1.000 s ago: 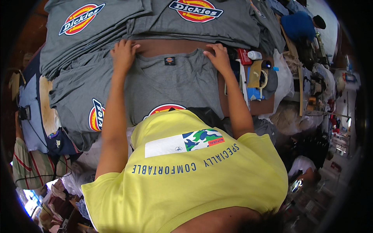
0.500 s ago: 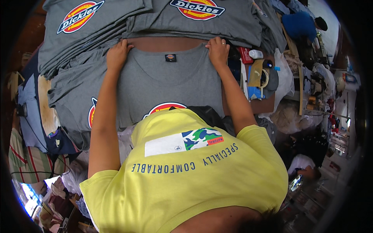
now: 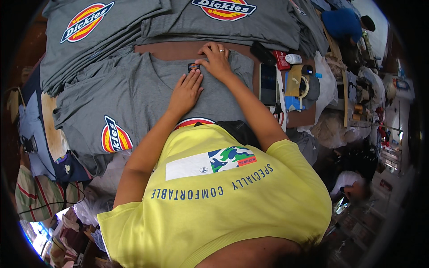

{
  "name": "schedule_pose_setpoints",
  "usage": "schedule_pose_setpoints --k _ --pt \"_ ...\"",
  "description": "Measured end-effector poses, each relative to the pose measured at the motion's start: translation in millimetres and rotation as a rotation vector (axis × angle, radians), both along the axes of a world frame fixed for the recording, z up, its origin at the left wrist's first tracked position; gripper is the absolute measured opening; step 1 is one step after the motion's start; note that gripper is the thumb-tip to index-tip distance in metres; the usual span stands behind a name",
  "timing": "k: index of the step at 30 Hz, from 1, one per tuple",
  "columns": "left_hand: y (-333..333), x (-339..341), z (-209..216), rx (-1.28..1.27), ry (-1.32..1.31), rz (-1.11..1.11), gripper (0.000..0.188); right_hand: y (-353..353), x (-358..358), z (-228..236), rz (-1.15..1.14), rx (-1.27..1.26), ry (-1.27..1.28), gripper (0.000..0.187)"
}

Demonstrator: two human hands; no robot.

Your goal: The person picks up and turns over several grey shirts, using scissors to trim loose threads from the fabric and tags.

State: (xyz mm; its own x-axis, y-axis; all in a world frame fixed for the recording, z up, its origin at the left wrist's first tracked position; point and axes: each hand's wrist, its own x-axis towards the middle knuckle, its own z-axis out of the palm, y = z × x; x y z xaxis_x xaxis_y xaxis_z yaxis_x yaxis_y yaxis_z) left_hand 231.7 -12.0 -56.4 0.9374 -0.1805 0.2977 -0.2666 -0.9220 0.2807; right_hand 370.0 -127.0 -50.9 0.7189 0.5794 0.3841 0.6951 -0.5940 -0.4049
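A grey T-shirt (image 3: 157, 96) lies spread in front of me, its neckline toward the far side. My left hand (image 3: 187, 93) rests flat on it, fingers stretched out just below the small dark neck label (image 3: 193, 67). Over the back of the neckline lies my right hand (image 3: 216, 61), fingers bent and apart, the thumb beside the label. Part of a round red and yellow logo (image 3: 195, 122) shows near my body. More grey shirt fabric (image 3: 89, 102) with a similar logo extends to the left.
Two stacks of folded grey shirts (image 3: 105, 44) (image 3: 268, 33) stand at the far side of the brown table (image 3: 172, 48). To the right lie a phone (image 3: 268, 85), scissors (image 3: 280, 114), a red box (image 3: 281, 60), a white bottle (image 3: 293, 59) and tape rolls (image 3: 304, 87). A person in blue (image 3: 342, 24) is at the far right.
Both hands have let go of the shirt's shoulders and come together at the neck label. The shirt's right shoulder has dropped into loose folds, and the phone and scissors on the right are now uncovered.
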Motion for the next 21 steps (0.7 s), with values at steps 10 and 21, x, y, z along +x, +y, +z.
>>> schedule_pose_setpoints --k 10,21 --pt "-1.0 -1.9 8.7 -0.023 -0.004 0.072 0.044 6.1 9.3 -8.7 -0.014 0.003 0.055 0.029" --pt "39.5 11.0 35.4 0.001 -0.079 0.165 0.037 -24.0 46.9 15.4 0.017 0.309 0.219 0.022"
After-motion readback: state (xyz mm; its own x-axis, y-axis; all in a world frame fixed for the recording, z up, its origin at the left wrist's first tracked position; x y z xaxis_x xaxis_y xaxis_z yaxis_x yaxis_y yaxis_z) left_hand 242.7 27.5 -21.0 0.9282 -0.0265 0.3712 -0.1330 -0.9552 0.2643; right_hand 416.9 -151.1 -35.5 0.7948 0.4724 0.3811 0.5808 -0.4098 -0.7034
